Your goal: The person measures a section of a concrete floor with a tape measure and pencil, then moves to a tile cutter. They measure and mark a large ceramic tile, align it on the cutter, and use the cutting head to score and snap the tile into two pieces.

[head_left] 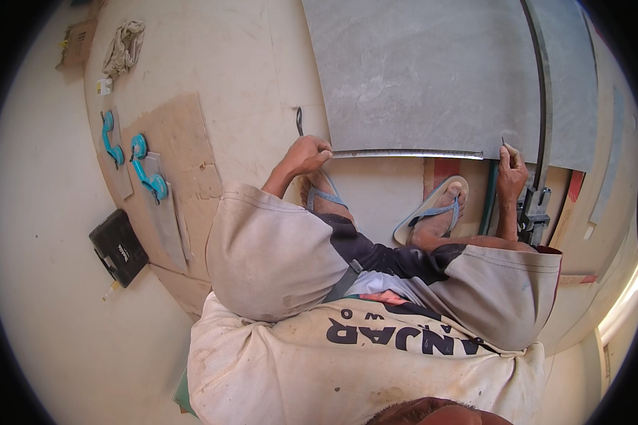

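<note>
My left hand is closed around the left end of a silver measuring tape, which lies straight along the near edge of a large grey tile. My right hand, right of the tape's far end, pinches a thin dark pencil-like marker upright at the same edge. A black rail with a metal carriage crosses the tile's right side, just beside my right hand. A dark loop stands above my left hand. My sandalled feet are below the tile edge.
Two teal suction lifters lie with grey offcuts on cardboard at left, near a black case. A crumpled rag, small white container and brown box sit at upper left. Long strips lie at right.
</note>
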The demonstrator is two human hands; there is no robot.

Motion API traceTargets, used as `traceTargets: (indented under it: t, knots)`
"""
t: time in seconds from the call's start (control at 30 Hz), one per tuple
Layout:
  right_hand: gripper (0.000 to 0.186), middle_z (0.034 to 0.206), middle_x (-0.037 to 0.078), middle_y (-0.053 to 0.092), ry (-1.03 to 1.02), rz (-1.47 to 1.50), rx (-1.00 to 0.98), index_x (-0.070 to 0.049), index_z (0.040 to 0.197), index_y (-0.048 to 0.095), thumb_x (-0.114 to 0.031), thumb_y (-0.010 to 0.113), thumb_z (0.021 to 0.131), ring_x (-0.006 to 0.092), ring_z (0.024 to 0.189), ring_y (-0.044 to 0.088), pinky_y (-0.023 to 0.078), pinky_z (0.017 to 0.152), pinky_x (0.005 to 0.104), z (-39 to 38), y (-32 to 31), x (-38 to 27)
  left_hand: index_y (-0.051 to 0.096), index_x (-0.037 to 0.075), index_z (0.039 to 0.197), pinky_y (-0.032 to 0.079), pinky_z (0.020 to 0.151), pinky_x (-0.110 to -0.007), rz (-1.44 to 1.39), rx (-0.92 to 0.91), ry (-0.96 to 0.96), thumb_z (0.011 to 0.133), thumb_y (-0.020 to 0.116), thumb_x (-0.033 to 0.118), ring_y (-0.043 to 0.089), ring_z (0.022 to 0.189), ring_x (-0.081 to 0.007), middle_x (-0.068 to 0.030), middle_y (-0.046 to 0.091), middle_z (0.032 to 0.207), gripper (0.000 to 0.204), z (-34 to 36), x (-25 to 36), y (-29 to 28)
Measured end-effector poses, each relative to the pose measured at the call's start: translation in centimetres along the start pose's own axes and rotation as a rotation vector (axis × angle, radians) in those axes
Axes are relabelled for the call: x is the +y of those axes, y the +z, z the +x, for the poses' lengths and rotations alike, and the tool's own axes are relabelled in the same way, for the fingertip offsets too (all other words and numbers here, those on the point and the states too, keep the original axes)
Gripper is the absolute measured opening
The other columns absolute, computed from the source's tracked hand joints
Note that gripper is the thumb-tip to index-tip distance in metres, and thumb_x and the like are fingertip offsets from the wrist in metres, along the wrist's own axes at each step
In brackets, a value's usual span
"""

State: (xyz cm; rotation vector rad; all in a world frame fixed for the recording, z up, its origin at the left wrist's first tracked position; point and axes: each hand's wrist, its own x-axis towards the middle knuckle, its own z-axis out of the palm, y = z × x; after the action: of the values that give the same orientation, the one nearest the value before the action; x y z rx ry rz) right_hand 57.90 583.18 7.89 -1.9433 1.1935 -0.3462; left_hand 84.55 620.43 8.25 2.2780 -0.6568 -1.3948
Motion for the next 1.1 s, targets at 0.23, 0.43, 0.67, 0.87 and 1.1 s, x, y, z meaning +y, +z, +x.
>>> traceTargets:
  t: [0.23, 0.43, 0.67, 0.87, 1.1]
  knots:
    - [0.022, 0.089, 0.006, 0.066, -0.003, -0.010, -0.013, -0.001, 0.100, 0.065, -0.018, 0.060, 0.088, 0.0117, 0.083, 0.058, 0.045, 0.077, 0.0265, -0.4, -0.2, -0.2, 0.069, 0.001, 0.086, 0.048, 0.078, -0.037, 0.002, 0.014, 0.008, 0.072, 0.057, 0.022, 0.063, 0.085, -0.0330, -0.0178, 0.067, 0.089, 0.028, -0.2, 0.1, -0.1]
    - [0.021, 0.088, 0.007, 0.067, -0.002, -0.038, -0.050, -0.001, 0.100, 0.065, -0.018, 0.060, 0.088, 0.0117, 0.082, 0.058, 0.046, 0.076, 0.0271, -1.8, -0.3, 0.4, 0.069, 0.001, 0.087, 0.048, 0.079, -0.036, -0.005, 0.026, -0.016, 0.072, 0.058, 0.023, 0.063, 0.086, -0.0327, -0.0176, 0.067, 0.090, 0.029, -0.1, -0.3, 0.1]
    - [0.019, 0.085, 0.007, 0.067, 0.025, -0.028, -0.031, -0.004, 0.098, 0.066, -0.018, 0.060, 0.088, 0.0120, 0.079, 0.059, 0.046, 0.073, 0.0270, -3.1, 0.3, 1.0, 0.068, 0.001, 0.084, 0.048, 0.074, -0.036, 0.040, -0.013, -0.022, 0.072, 0.059, 0.025, 0.063, 0.080, -0.0315, -0.0177, 0.065, 0.080, 0.028, 0.3, -0.5, -0.2]
    - [0.016, 0.078, 0.010, 0.065, -0.014, -0.126, 0.049, -0.006, 0.096, 0.066, -0.017, 0.061, 0.086, 0.0148, 0.066, 0.059, 0.047, 0.063, 0.0284, -4.6, 0.1, 0.7, 0.068, -0.001, 0.084, 0.048, 0.075, -0.034, 0.010, 0.029, -0.021, 0.073, 0.059, 0.023, 0.063, 0.080, -0.0288, -0.0171, 0.065, 0.084, 0.027, 0.2, 0.2, 0.3]
    - [0.016, 0.075, 0.011, 0.065, 0.100, -0.088, -0.057, -0.006, 0.097, 0.066, -0.017, 0.061, 0.085, 0.0166, 0.064, 0.061, 0.047, 0.060, 0.0292, -5.4, 0.5, -0.6, 0.067, -0.002, 0.084, 0.048, 0.076, -0.034, 0.002, 0.030, -0.039, 0.074, 0.059, 0.021, 0.063, 0.081, -0.0283, -0.0167, 0.066, 0.087, 0.026, 0.1, 0.3, 0.3]
